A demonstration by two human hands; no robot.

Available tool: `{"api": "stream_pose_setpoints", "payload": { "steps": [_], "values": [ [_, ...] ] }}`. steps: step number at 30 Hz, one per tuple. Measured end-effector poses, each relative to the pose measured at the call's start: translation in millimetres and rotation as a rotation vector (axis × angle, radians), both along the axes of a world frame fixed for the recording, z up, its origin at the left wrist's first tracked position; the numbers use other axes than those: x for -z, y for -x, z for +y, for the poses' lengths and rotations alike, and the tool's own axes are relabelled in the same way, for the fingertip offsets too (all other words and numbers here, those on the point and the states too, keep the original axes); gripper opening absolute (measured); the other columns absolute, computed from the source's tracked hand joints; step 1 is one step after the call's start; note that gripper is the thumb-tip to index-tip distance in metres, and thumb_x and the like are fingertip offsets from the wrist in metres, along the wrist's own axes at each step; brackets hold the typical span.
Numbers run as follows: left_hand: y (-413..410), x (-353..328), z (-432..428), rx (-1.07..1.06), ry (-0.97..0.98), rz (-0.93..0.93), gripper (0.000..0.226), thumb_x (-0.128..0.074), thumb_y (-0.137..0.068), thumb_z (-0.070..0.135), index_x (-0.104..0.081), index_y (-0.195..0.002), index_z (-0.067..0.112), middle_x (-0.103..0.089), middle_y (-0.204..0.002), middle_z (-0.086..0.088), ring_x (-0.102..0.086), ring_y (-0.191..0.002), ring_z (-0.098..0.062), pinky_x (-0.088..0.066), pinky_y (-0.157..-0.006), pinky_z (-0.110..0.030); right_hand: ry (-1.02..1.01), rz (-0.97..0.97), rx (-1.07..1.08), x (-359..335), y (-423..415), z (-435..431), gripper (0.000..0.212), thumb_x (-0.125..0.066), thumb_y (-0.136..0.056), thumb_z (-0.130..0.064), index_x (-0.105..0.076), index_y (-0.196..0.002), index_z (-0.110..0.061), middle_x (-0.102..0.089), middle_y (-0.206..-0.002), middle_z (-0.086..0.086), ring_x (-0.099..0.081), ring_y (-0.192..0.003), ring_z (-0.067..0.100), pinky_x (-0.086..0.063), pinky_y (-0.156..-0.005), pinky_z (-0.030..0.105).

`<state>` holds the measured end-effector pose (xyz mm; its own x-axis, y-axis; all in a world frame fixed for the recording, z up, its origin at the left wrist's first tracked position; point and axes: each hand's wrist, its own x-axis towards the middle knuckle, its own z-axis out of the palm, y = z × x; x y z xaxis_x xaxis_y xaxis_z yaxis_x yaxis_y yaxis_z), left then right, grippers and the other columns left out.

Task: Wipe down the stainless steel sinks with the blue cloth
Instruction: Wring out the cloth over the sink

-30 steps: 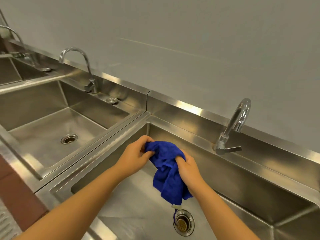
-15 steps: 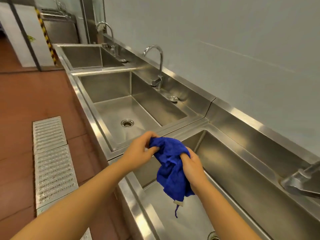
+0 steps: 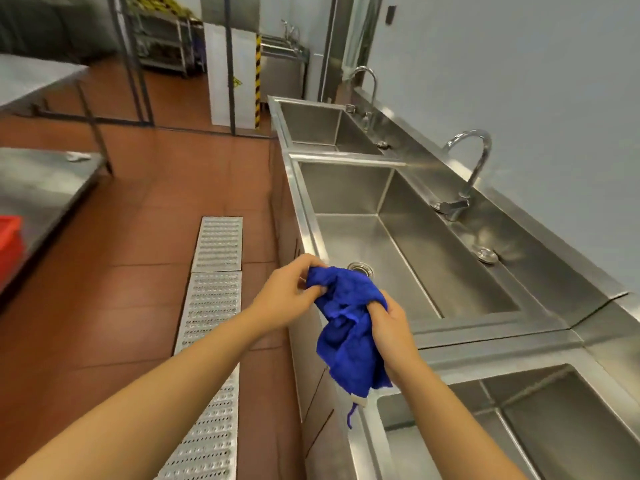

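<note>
Change since 1.0 s ago: the view then looked down into the nearest stainless steel basin point(image 3: 561, 403), with the cloth hanging above its drain. It has since swung left along the row. The middle rectangular steel sink point(image 3: 426, 237) now fills the centre, and a third, farther steel sink point(image 3: 311, 123) shows beyond it. The hands and cloth have moved left with it, from mid-basin to the nearest basin's front left corner, just short of the steel divider rim point(image 3: 491, 351) between the two sinks.

Judgement: attention is passing from the nearest basin to the middle one. No wiping is under way. The cloth is off the steel and being regathered for the next surface.

Crumpled blue microfibre cloth point(image 3: 349, 334): held in the air between both hands and bunched, not spread. Its lower end, with a white tag and a loose blue loop, hangs over the front rim. As far as can be seen it touches no metal.

Left hand point(image 3: 287, 292): fingers point(image 3: 317, 291) curled tight, pinching the cloth's upper left bunch against the thumb.

Right hand point(image 3: 391, 337): back towards the camera, fingers point(image 3: 375, 306) curled into the middle of the cloth and gripping it. The tips are buried in the folds.

The grip of both hands looks the same as in the earlier views.

Middle sink: round drain point(image 3: 360, 270) near its front, and a curved chrome faucet point(image 3: 474, 161) on the back ledge. I cannot tell from here whether it is wet or soiled.
</note>
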<state>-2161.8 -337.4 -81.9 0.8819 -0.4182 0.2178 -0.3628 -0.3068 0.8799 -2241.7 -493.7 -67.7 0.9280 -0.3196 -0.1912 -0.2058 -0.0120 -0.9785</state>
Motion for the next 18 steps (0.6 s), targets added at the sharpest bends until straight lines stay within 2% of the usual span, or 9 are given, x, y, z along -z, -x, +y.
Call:
{"api": "stream_pose_setpoints", "payload": {
  "steps": [4, 6, 9, 11, 13, 18],
  "values": [
    [-22, 8, 34, -0.129, -0.007, 0.002, 0.021, -0.061, -0.085, 0.008, -0.059, -0.101, 0.021, -0.064, -0.091, 0.010, -0.059, -0.079, -0.014, -0.050, -0.071, -0.023, 0.027, 0.019, -0.103, 7, -41, 27, 0.020, -0.047, -0.099, -0.022, -0.064, -0.096, -0.014, -0.065, -0.079, 0.006, -0.058, -0.068, 0.016, -0.049, -0.064, 0.027],
    [-33, 11, 50, -0.176, -0.001, 0.028, 0.021, -0.061, -0.086, 0.006, -0.059, -0.102, 0.019, -0.062, -0.087, 0.013, -0.057, -0.073, -0.007, -0.047, -0.068, -0.018, 0.009, 0.011, -0.155, 10, -62, 41, 0.019, -0.047, -0.099, -0.022, -0.065, -0.094, -0.020, -0.067, -0.081, 0.005, -0.061, -0.071, 0.017, -0.051, -0.067, 0.029],
    [-54, 12, 74, -0.249, -0.013, 0.031, 0.023, -0.060, -0.087, 0.000, -0.060, -0.105, 0.014, -0.061, -0.086, 0.013, -0.055, -0.069, 0.003, -0.046, -0.068, -0.015, -0.028, 0.015, -0.226, 15, -92, 62, 0.018, -0.048, -0.099, -0.024, -0.065, -0.098, -0.022, -0.070, -0.086, 0.001, -0.065, -0.075, 0.014, -0.053, -0.069, 0.028],
    [-71, 13, 88, -0.297, -0.018, 0.010, 0.024, -0.060, -0.086, -0.001, -0.060, -0.101, 0.018, -0.061, -0.086, 0.010, -0.054, -0.070, 0.002, -0.046, -0.068, -0.017, -0.051, 0.016, -0.278, 17, -115, 73, 0.018, -0.048, -0.099, -0.024, -0.066, -0.100, -0.021, -0.070, -0.088, 0.003, -0.065, -0.074, 0.013, -0.053, -0.066, 0.025],
    [-92, 11, 96, -0.321, -0.043, 0.011, 0.027, -0.059, -0.087, 0.001, -0.058, -0.097, 0.025, -0.060, -0.084, 0.012, -0.052, -0.066, 0.004, -0.043, -0.065, -0.012, -0.066, 0.017, -0.302, 16, -140, 80, 0.019, -0.048, -0.098, -0.023, -0.066, -0.103, -0.018, -0.070, -0.088, 0.005, -0.064, -0.073, 0.015, -0.053, -0.062, 0.021],
    [-150, -3, 113, -0.353, -0.120, -0.030, 0.027, -0.062, -0.086, 0.005, -0.055, -0.097, 0.028, -0.059, -0.082, 0.019, -0.051, -0.061, -0.003, -0.040, -0.062, -0.009, -0.115, 0.009, -0.319, 14, -211, 94, 0.019, -0.047, -0.098, -0.021, -0.067, -0.096, -0.023, -0.071, -0.083, 0.002, -0.065, -0.073, 0.013, -0.053, -0.066, 0.025]
  ]
}}
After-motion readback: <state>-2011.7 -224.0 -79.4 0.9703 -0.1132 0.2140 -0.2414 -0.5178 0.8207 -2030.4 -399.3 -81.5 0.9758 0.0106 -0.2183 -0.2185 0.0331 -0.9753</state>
